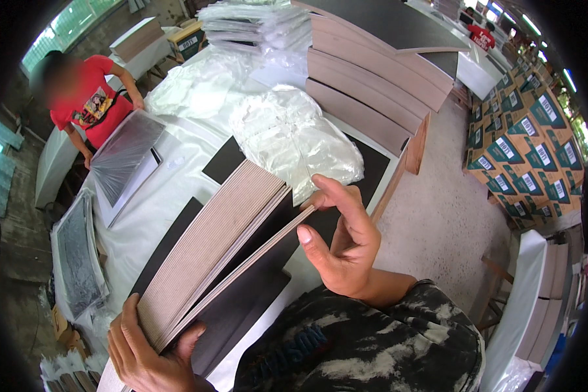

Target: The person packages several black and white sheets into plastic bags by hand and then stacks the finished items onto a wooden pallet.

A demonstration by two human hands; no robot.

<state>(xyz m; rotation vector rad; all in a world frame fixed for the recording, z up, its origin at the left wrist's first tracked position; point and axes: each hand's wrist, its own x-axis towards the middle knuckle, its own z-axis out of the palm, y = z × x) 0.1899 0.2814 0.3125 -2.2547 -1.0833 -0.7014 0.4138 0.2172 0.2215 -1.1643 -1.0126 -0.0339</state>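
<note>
A thick stack of greyish-brown cardboard sheets (215, 228) with black faces stands tilted on edge before me. My left hand (150, 349) is closed round its lower left end, the thumb on the near side and the fingers over the far side. At the other end, my right hand (346, 245) has its thumb and bent fingers at the corner of a few sheets (255, 258). These sheets fan away from the stack, leaving a dark wedge-shaped gap. My right index finger points up, off the sheets. Black sheets (242, 326) lie flat underneath.
Crumpled clear plastic bags (294, 134) lie beyond the stack on the white-covered table (127, 251). Tall board piles (366, 91) stand at the back right. Across the table, a person in red (91, 98) handles a plastic-wrapped panel (127, 157). Stacked cartons (522, 144) are at right.
</note>
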